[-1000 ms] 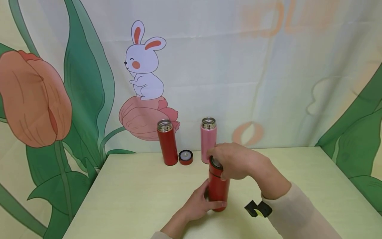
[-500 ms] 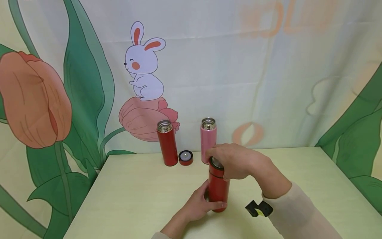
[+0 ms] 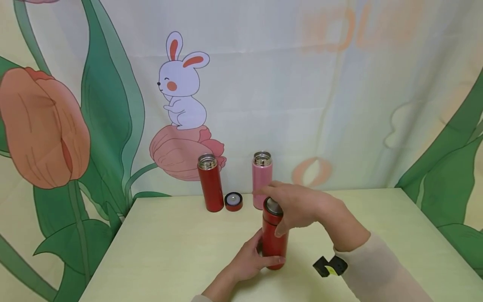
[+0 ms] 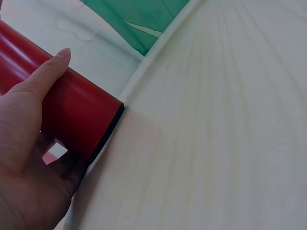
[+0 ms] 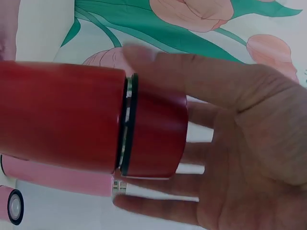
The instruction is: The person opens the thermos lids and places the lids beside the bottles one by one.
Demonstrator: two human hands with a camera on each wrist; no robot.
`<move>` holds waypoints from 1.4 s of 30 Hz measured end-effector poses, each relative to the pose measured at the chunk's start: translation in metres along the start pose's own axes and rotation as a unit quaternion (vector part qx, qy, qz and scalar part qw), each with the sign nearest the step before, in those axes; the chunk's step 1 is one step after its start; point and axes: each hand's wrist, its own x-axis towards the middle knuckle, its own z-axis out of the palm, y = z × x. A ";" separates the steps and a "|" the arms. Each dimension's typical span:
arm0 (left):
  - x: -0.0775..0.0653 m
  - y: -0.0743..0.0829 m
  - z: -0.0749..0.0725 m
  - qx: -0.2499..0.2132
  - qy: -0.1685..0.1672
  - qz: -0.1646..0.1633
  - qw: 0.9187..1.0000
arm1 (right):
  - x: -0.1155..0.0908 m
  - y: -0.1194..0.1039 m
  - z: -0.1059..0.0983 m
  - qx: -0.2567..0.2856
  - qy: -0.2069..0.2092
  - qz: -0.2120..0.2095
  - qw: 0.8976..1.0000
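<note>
In the head view my left hand [image 3: 247,260] grips the lower body of a red thermos bottle [image 3: 274,243] standing upright on the table. Its thumb lies across the red side in the left wrist view. My right hand [image 3: 302,207] is around the bottle's red lid [image 5: 158,129], fingers long and spread, thumb over the lid's near side. A thin silver gap shows between lid and body in the right wrist view. Whether the thumb touches the lid, I cannot tell. Behind stand a lidless red thermos [image 3: 211,188] and a lidless pink thermos [image 3: 262,178].
A red lid [image 3: 234,202] lies underside up beside the back red thermos. Near the pink thermos's base, a pink lid [image 5: 14,206] shows in the right wrist view. A printed curtain [image 3: 241,105] hangs behind the pale table [image 3: 170,251].
My right hand's fingers have spread and loosened around the lid, baring more of its top, and the thumb has shifted lower. My left hand keeps its grip. The head view has tilted slightly.
</note>
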 end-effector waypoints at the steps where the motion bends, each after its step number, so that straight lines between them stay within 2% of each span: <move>1: 0.000 0.000 0.000 0.000 -0.001 -0.001 1.000 | 0.000 0.000 0.001 -0.004 0.004 0.008 1.000; 9: -0.002 -0.001 0.002 0.005 0.001 0.014 1.000 | -0.004 -0.011 0.003 -0.074 0.045 0.075 0.993; 14: -0.002 -0.001 0.002 0.013 0.005 0.011 1.000 | -0.004 -0.017 0.005 -0.066 0.064 0.116 0.989; 21: -0.002 -0.003 0.001 -0.002 0.002 0.013 1.000 | -0.001 -0.020 0.007 -0.048 0.101 0.163 0.980; 31: -0.001 -0.003 0.002 0.003 0.005 0.008 1.000 | 0.000 -0.019 0.012 -0.024 0.131 0.155 0.979; 42: -0.001 -0.002 0.000 0.005 0.009 0.019 1.000 | -0.001 -0.017 0.006 -0.004 0.113 0.133 0.985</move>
